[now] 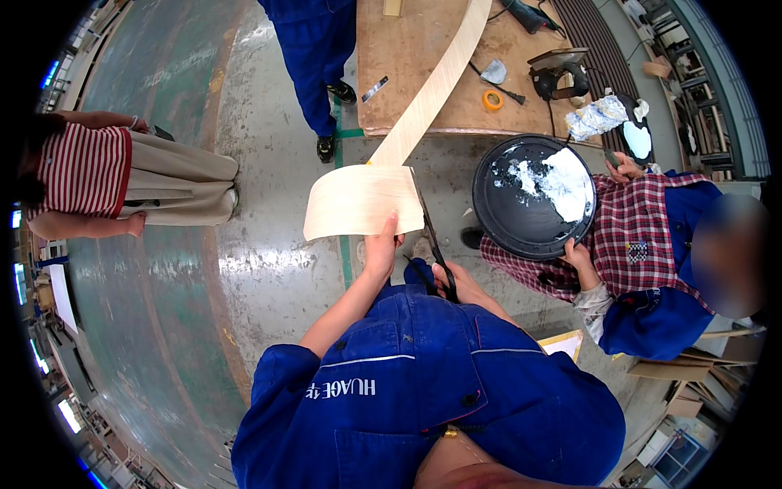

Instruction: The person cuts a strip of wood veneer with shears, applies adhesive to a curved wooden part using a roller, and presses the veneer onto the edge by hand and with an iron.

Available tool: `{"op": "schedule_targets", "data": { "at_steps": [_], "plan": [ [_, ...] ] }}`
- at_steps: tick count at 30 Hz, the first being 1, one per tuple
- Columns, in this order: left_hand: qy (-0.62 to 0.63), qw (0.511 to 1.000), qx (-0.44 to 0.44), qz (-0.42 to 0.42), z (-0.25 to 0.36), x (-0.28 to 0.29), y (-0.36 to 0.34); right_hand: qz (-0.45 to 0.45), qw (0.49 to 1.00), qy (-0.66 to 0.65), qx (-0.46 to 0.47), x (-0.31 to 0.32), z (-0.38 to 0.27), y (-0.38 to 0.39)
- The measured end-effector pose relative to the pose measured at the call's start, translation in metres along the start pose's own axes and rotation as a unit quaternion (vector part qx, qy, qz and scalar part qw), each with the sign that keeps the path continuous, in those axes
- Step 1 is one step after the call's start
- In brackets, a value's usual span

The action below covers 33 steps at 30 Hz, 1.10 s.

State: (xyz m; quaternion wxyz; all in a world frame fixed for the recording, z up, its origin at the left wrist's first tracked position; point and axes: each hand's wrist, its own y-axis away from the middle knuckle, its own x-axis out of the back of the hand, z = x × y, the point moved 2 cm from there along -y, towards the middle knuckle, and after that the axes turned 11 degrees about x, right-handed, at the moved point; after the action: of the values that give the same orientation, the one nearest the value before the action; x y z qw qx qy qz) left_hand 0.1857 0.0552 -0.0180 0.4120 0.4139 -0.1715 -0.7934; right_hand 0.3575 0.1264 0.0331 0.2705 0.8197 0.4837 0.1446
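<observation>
My left hand (381,254) pinches the near edge of a pale wood veneer sheet (358,202), thumb on top. The sheet is held up in front of me and bows slightly. Beyond it, a long curved veneer strip (429,96) runs back across the workbench; where it meets the sheet is hidden. In my right hand (466,287) is a pair of black scissors (432,234), its fingers closed round the handles. The blades lie along the sheet's right edge. Whether they touch the veneer I cannot tell.
At right a co-worker holds a round black tray (497,220) with white paste and a tool. The wooden workbench (456,118) bears orange tape (492,99), an upturned clothes-iron-like tool (560,77) and a power tool (529,16). Two other people stand ahead and at left.
</observation>
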Motion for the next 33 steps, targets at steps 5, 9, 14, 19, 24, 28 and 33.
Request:
{"op": "schedule_targets", "data": {
  "at_steps": [5,9,14,19,24,28,33],
  "plan": [
    [0.002,1.000,-0.004,-0.009,0.0004,-0.0005,0.0004,0.004,1.000,0.002,0.001,-0.0004,-0.0010,0.0010],
    [0.004,1.000,0.000,-0.002,0.0000,-0.0005,0.0003,0.007,1.000,-0.001,-0.003,-0.0013,-0.0027,0.0011],
    [-0.003,1.000,0.003,-0.004,0.0004,-0.0015,0.0000,0.016,1.000,-0.002,-0.007,-0.0016,-0.0014,0.0005],
    [0.001,1.000,0.001,-0.003,0.0016,-0.0022,0.0000,0.023,1.000,-0.014,-0.008,-0.0023,-0.0030,-0.0001],
    [-0.007,1.000,0.006,0.002,0.0030,-0.0027,-0.0003,0.027,0.999,-0.022,-0.005,-0.0016,0.0010,-0.0019],
    [-0.001,1.000,0.007,-0.010,-0.0007,0.0015,-0.0038,0.028,0.999,-0.031,-0.008,-0.0030,-0.0022,-0.0022],
    [0.002,1.000,0.008,-0.001,0.0005,0.0011,-0.0039,0.025,0.999,-0.031,0.000,-0.0062,-0.0047,-0.0020]
  ]
}}
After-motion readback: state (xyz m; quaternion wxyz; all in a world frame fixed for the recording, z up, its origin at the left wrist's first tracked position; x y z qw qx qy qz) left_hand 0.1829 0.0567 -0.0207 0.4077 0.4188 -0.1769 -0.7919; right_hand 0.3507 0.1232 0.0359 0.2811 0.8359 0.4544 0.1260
